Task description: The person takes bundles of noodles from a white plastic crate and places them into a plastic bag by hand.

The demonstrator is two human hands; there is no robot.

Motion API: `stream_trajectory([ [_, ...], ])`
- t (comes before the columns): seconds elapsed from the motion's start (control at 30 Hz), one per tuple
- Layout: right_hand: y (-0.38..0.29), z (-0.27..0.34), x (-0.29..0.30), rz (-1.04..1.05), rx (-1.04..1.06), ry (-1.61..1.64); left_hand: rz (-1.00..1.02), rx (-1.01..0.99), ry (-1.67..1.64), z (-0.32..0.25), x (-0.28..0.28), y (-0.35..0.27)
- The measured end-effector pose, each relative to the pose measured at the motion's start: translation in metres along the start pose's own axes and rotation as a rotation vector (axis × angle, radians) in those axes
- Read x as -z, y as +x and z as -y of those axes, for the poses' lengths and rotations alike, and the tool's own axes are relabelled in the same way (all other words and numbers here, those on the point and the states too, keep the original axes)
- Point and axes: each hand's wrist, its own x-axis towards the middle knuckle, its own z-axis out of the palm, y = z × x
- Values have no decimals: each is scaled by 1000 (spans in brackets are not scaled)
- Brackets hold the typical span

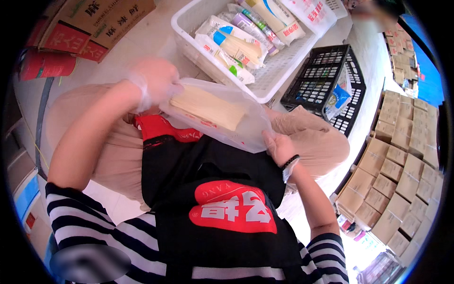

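Across my lap lies a translucent plastic bag [253, 122] with a flat bundle of pale yellow dried noodles or sheets [209, 106] inside. My left hand [156, 80], in a clear thin glove and somewhat blurred, grips the bag's left end. The bag's right end is pinched by my right hand [280, 147], also gloved, with a dark beaded bracelet at the wrist. Beyond the bag stands a white plastic crate [220, 83] holding several packets of similar pale food [239, 46] and purple and green wrapped packs [252, 30]. A black apron with red patches covers my front.
Right of the white crate is a black plastic crate [315, 76] with a blue and white packet [338, 101] in it. Printed cardboard boxes [95, 25] and a red container [48, 65] are at the upper left. Stacked cartons [393, 170] line the right side.
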Motion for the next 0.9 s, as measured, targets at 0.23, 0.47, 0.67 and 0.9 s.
stream_trajectory([
  [0.23, -4, 12, 5, 7, -152, 355, 11, 63, -27, 9, 4, 7],
  [0.47, 2, 5, 23, 116, -214, 10, 18, 46, 6, 10, -2, 11],
  [0.67, 10, 47, 53, -62, -55, -487, -77, 53, 178, 0, 8, 21],
  [0.9, 68, 80, 60, -95, 97, -538, -148, -55, 295, -22, 3, 46],
])
